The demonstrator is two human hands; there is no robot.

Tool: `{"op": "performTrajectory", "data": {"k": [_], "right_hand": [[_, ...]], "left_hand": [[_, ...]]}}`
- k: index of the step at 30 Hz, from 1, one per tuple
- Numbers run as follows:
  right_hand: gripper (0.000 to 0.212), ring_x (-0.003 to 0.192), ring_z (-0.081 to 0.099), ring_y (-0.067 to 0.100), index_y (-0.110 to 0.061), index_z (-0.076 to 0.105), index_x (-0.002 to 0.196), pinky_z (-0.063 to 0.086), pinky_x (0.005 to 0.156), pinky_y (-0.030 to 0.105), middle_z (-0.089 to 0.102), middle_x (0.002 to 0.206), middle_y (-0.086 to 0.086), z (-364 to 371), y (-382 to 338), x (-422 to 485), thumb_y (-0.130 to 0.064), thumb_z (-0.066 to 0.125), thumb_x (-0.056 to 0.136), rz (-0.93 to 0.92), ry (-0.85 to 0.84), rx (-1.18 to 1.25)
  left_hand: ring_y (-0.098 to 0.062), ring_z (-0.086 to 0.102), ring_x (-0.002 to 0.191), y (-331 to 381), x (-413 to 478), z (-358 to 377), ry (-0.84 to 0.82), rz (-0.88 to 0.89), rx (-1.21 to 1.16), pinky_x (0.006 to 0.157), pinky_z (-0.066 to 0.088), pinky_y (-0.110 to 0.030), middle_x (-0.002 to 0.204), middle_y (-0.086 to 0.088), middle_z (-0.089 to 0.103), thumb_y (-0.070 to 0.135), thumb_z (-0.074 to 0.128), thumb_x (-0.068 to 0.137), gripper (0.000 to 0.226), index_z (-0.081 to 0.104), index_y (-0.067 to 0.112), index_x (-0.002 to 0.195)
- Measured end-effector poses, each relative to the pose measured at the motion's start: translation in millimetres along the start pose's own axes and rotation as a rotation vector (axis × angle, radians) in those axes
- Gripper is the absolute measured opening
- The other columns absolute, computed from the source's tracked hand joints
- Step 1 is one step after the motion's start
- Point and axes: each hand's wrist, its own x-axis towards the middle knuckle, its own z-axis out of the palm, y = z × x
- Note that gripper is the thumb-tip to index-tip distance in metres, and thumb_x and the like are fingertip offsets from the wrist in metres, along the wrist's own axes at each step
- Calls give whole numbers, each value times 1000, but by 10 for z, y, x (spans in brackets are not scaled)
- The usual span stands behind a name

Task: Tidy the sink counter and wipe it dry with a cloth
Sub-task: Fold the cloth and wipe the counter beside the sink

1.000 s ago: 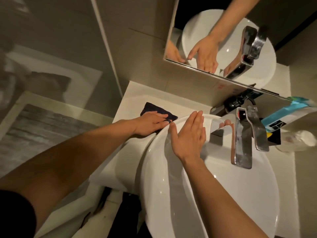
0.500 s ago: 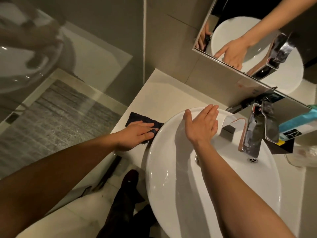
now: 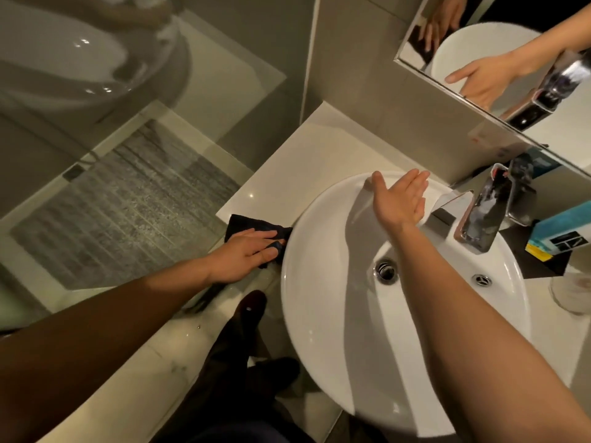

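A dark cloth (image 3: 243, 226) lies flat on the pale counter (image 3: 307, 161) at its front left corner, just left of the round white basin (image 3: 323, 314). My left hand (image 3: 246, 255) presses down on the cloth with fingers together, covering most of it. My right hand (image 3: 399, 199) rests flat on the basin's far rim, fingers straight and together, holding nothing. The cloth's right end touches the basin wall.
A chrome tap (image 3: 486, 215) stands at the basin's back right. Beside it on the right sit a blue box (image 3: 563, 228) and a clear round container (image 3: 572, 292). A mirror (image 3: 499, 55) hangs above; a glass panel (image 3: 144, 148) stands to the left. My feet (image 3: 252, 318) show below.
My left hand has slid the cloth from the back of the counter toward its front left edge, along the basin. The right hand stays on the far rim.
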Motion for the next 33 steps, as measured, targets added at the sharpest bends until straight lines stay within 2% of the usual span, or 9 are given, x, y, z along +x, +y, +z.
{"op": "performTrajectory", "data": {"k": [6,10,14,18,20,22,27,30,33], "right_hand": [[79,158,-6,24,-6,9,162,1,126,45,-5,171,11,-32,28,-482,-52,38,104,-203,-70,26],[64,157,9,16,-15,25,160,8,128,40,15,170,0,71,-18,-1300,-47,38,107,-368,-266,212],[45,136,53,23,-20,67,130,36,114,33,65,136,-1,-83,-119,-2025,-48,40,106,-255,-485,513],[55,114,69,27,-21,75,118,50,103,37,75,117,8,-487,-240,-2501,-62,41,100,-155,-705,730],[54,89,71,27,-12,76,107,52,79,34,76,97,4,-725,-287,-2660,-58,50,99,-237,-672,716],[52,66,49,23,1,66,90,39,60,31,57,73,7,-961,-318,-2763,-50,61,96,-333,-543,692],[31,57,47,19,-2,67,84,37,52,31,55,68,25,-1376,-186,-2902,-30,63,98,-370,-199,738],[26,64,56,25,-6,71,92,43,55,39,65,85,29,-1434,8,-3024,-30,62,98,-272,-66,789],[17,73,67,26,-21,75,93,50,57,40,73,88,14,-1341,278,-3183,-26,60,100,-119,32,843]], "left_hand": [[-10,41,142,114,-410,241,39,-207,-382,118,27,-24,150,2,52,41,48,104,47,56,16,143],[-23,70,113,366,-758,217,190,-376,-961,103,51,-36,112,-6,77,44,48,103,43,73,12,116],[-29,63,124,693,-1072,71,200,-285,-1537,110,43,-44,134,-20,65,44,42,104,51,70,6,122],[-31,59,129,1138,-1249,-134,84,-133,-1749,110,44,-45,140,-19,60,54,35,103,62,69,8,128],[-32,58,130,1361,-1273,-208,32,-73,-1786,109,46,-45,142,-19,59,59,37,101,66,65,7,132],[-35,47,140,1603,-1276,-276,-73,12,-1808,115,38,-49,151,-23,48,69,38,98,80,52,5,144],[-39,44,142,2047,-1158,-257,-278,92,-1794,116,37,-54,153,-25,44,81,51,84,102,45,2,148],[-38,47,140,2179,-1096,-120,-372,52,-1707,114,39,-52,151,-25,48,64,58,90,85,48,0,146],[-40,54,133,2159,-1043,77,-371,-41,-1486,114,41,-53,144,-27,55,23,63,96,52,54,-2,140]]}}
